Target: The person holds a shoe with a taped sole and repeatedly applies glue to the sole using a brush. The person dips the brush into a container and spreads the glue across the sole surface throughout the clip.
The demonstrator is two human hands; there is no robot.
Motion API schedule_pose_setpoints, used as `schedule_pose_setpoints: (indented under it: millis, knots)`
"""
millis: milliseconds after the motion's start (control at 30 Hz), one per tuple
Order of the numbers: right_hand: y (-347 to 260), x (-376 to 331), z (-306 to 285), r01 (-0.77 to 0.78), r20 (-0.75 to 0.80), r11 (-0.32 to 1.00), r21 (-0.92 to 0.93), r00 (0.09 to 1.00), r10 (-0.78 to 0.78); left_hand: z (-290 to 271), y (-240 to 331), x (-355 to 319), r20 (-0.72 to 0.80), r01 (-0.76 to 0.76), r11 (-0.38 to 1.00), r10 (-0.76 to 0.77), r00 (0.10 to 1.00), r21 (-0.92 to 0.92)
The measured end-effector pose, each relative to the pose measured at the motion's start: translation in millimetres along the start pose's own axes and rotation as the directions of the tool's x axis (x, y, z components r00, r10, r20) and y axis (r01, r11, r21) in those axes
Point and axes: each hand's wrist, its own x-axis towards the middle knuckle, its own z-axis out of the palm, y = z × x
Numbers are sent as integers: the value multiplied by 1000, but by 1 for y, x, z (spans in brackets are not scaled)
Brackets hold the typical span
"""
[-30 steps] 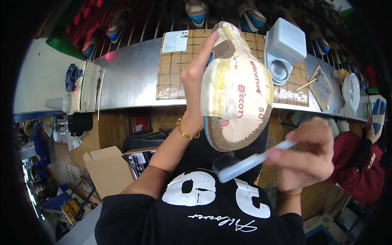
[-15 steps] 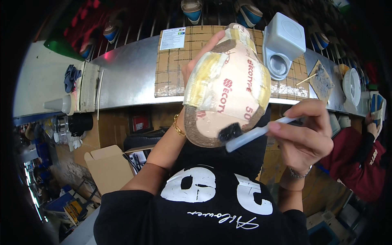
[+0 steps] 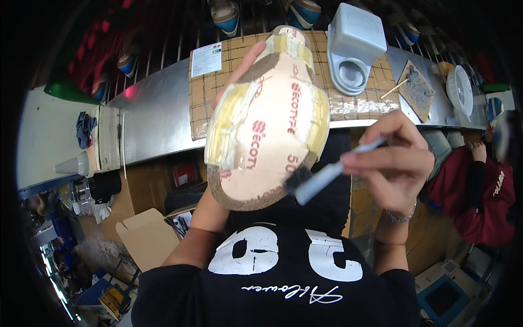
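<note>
Brushing sole (image 3: 267,136) edge: brush (image 3: 321,177) pinched by right hand (image 3: 395,161), sole gripped by left hand (image 3: 234,82). Risk judged: glue smeared onto yellow tape if bristles stray.

Shoe sole (image 3: 269,122) at centre, held up in front of the metal bench (image 3: 158,117). Left hand (image 3: 234,82) behind the sole, at ten o'clock of it. Brush (image 3: 327,171) touching the sole's edge at four o'clock, gripped in the right hand (image 3: 395,161) at three. Plastic container (image 3: 353,46) on the bench at one o'clock. Cardboard box (image 3: 144,240) at seven, below the bench.
</note>
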Motion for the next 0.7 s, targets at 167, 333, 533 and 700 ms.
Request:
schedule_pose_setpoints:
  millis: [167,333,533,700]
  knots:
    - [2,-1,-1,-50,-42,999,8,998,50,12,5,-2,51,121,869,-111,993,-480]
    - [7,-4,-8,-13,51,996,92,999,9,18,13,-9,32,172,961,-169,985,-218]
    - [27,-8,-22,-136,188,953,269,978,87,0,19,-11,-37,178,984,-177,983,17]
    - [76,0,-53,-232,-130,953,193,957,259,-53,-22,-21,-220,145,960,-199,955,-240]
